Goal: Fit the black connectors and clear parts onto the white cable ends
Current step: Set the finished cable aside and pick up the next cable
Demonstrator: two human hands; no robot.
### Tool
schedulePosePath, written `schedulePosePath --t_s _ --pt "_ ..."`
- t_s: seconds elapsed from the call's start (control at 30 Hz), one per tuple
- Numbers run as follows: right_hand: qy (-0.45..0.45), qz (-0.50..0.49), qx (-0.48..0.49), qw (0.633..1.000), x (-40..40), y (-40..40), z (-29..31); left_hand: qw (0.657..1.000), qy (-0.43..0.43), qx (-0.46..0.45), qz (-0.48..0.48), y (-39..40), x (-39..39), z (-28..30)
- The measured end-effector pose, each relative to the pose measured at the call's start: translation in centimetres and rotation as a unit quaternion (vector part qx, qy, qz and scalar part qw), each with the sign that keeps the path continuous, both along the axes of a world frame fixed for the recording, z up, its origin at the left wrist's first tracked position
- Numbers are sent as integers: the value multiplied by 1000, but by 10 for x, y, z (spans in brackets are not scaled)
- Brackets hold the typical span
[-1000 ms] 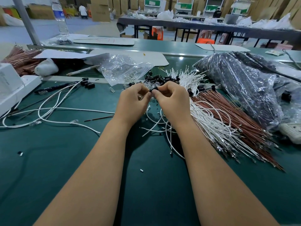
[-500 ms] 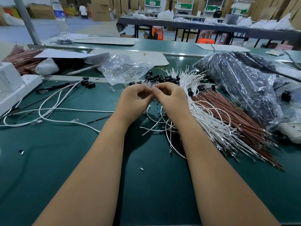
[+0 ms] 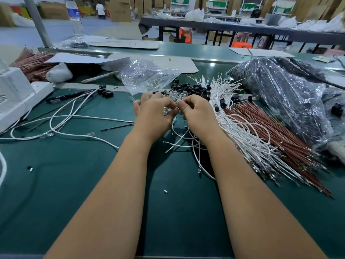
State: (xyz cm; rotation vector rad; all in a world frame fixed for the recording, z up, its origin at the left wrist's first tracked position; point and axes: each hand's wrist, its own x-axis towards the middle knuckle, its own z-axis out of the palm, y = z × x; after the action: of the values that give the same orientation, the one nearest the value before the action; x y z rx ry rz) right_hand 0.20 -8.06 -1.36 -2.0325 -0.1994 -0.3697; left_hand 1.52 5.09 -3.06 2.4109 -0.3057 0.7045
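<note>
White cables are lying fanned on the green table to my right, long axes running from far-left to near-right, metal tips toward me. Beyond my knuckles the black connectors are sitting heaped. My left hand and right hand are meeting, fingers curled and pinching something small; I can't tell what.

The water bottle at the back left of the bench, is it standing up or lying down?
Upright. The water bottle stands on its base at the far left of the bench, its label level; its cap is cut off by the frame.
</note>
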Motion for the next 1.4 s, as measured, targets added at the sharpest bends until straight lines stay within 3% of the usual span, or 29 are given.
schedulePosePath --t_s 0.37,0.5,0.67,0.93,1.1,1.4 --pt "-33 -8 -43 998 -4 -1 3 999 19 -37 -16 3 -1 0" --pt "-37 25 -50 998 -8 0 10 984 11 -174 -40 13 -2 8" --pt "-38 50 -207 976 -8 4 8 956 -4 -292 26 20 5 10" --pt "-42 57 -405 912 -6 11 -1 953 75 -292 -17 17 8 4" --pt "-78 13 -385 919 -3 9 -4 932 111 -320 -125 12 5 5" --pt "-76 -27 -167 983 -7 4 3 851 112 -448 -249 9 0 13"
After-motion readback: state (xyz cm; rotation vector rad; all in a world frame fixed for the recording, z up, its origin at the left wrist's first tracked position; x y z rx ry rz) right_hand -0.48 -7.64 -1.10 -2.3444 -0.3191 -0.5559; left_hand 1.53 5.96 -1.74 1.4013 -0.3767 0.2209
